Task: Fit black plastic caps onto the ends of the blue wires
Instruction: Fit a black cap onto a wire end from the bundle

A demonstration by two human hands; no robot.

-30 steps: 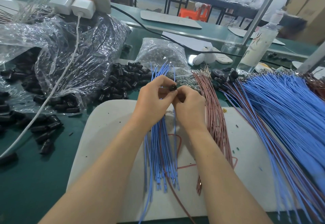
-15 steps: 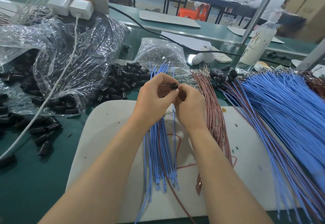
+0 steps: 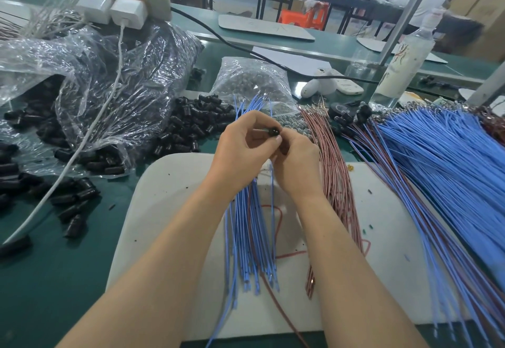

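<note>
My left hand pinches a small black cap between thumb and fingertips above the white mat. My right hand meets it from the right, fingers curled round a blue wire that runs down under the palm. A bundle of blue wires lies beneath both hands, its far ends fanning out past the left hand. Loose black caps are heaped just left of the hands.
A white mat covers the green bench. Pinkish wires lie right of my hands, a large blue wire pile further right. Crumpled plastic bags of caps, a charger cable and a bottle stand behind.
Both hands stay together at the same spot, with small finger movements around the cap; the view has shifted only slightly.
</note>
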